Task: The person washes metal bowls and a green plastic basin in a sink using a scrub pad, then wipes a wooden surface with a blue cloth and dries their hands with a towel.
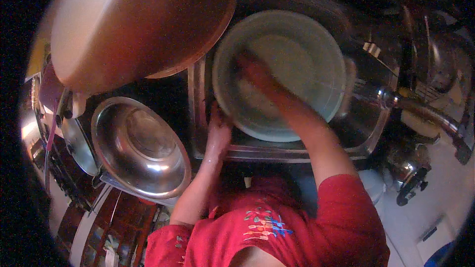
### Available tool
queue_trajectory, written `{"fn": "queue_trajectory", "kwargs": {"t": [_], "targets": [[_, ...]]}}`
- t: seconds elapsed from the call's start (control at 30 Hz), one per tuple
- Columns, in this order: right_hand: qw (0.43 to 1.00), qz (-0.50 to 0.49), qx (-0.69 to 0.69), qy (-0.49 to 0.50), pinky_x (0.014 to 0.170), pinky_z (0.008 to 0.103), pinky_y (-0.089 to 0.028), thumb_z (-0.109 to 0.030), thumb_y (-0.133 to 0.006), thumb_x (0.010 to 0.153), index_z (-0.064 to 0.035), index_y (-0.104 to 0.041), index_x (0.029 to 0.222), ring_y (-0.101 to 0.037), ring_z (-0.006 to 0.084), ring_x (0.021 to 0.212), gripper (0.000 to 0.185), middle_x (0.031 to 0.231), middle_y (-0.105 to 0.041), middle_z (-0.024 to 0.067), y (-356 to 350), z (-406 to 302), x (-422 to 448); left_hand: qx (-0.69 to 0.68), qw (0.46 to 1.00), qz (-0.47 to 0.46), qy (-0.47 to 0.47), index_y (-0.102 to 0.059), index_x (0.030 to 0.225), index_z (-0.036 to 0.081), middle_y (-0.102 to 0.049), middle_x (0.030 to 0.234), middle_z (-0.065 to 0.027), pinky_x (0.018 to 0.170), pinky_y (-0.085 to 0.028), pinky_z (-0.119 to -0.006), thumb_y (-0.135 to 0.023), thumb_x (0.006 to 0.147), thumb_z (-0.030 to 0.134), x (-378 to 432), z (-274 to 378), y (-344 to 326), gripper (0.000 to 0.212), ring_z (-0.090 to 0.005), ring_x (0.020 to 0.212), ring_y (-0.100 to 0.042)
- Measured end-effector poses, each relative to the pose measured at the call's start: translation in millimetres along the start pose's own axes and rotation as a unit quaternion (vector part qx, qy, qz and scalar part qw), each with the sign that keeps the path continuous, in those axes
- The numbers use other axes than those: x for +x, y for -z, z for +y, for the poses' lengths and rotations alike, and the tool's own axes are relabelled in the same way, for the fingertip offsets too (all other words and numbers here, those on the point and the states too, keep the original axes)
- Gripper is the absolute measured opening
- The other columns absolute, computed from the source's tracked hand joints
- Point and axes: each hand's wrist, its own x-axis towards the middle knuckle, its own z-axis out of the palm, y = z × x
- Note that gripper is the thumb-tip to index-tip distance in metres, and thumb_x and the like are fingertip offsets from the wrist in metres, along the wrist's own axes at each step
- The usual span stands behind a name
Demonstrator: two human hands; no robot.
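A wide, pale plastic basin (282, 135) sits in the stainless steel sink (259, 154) before me. My right hand (252, 65) reaches down inside the basin, near its left inner wall. Blur and shadow hide its fingers, so I cannot tell whether it holds anything. At the basin's lower left rim, my left hand (219, 124) grips the edge, its fingertips lost in the dark. That hand and wrist look wet. A chrome faucet (387, 96) extends in from the right, its end close to the basin's right rim.
A shiny metal bowl (148, 163) rests tilted left of the sink, with a pan (79, 146) beyond it. Overhead at upper left looms a large rounded object (156, 26), close to the camera. A metal kettle (410, 167) with a black handle stands right of the sink.
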Motion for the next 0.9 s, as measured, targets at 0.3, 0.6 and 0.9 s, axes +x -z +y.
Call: {"fn": "queue_trajectory", "kwargs": {"t": [0.3,0.6,0.9], "targets": [[0.935,0.125,-0.311,-0.115,0.077,0.0405,-0.042,-0.015,-0.049,0.075,-0.0048,-0.056,0.096,-0.052,0.0324,0.089,0.025,0.097,-0.054,0.0181,95.1,132.8,-76.6,-0.121,0.99,-0.066,0.019,-0.02,0.129,0.004,-0.037,0.124,-0.0136,0.091,-0.032,-0.033,-0.048,0.077,0.001,-5.3,14.8,3.1,0.06,-0.024,0.113,-0.037],[0.994,0.029,-0.102,0.036,0.079,0.0424,-0.041,-0.011,-0.047,0.073,-0.0033,-0.054,0.093,-0.05,0.0337,0.092,0.022,0.095,-0.052,0.0198,-34.8,7.4,-36.9,-0.124,0.991,-0.031,0.027,-0.021,0.129,0.005,-0.037,0.124,-0.0148,0.091,-0.034,-0.033,-0.049,0.075,-0.001,0.2,-3.7,5.6,0.062,-0.0245,0.113,-0.037],[0.94,0.055,-0.283,-0.183,0.086,0.0409,-0.037,-0.012,-0.047,0.074,-0.0067,-0.051,0.105,-0.048,0.0333,0.097,0.032,0.102,-0.051,0.0161,92.5,99.0,-77.0,-0.154,0.987,-0.028,0.023,-0.028,0.126,0.003,-0.041,0.122,-0.012,0.093,-0.033,-0.032,-0.052,0.077,0.005,-5.0,5.4,2.9,0.055,-0.0234,0.111,-0.04]]}}
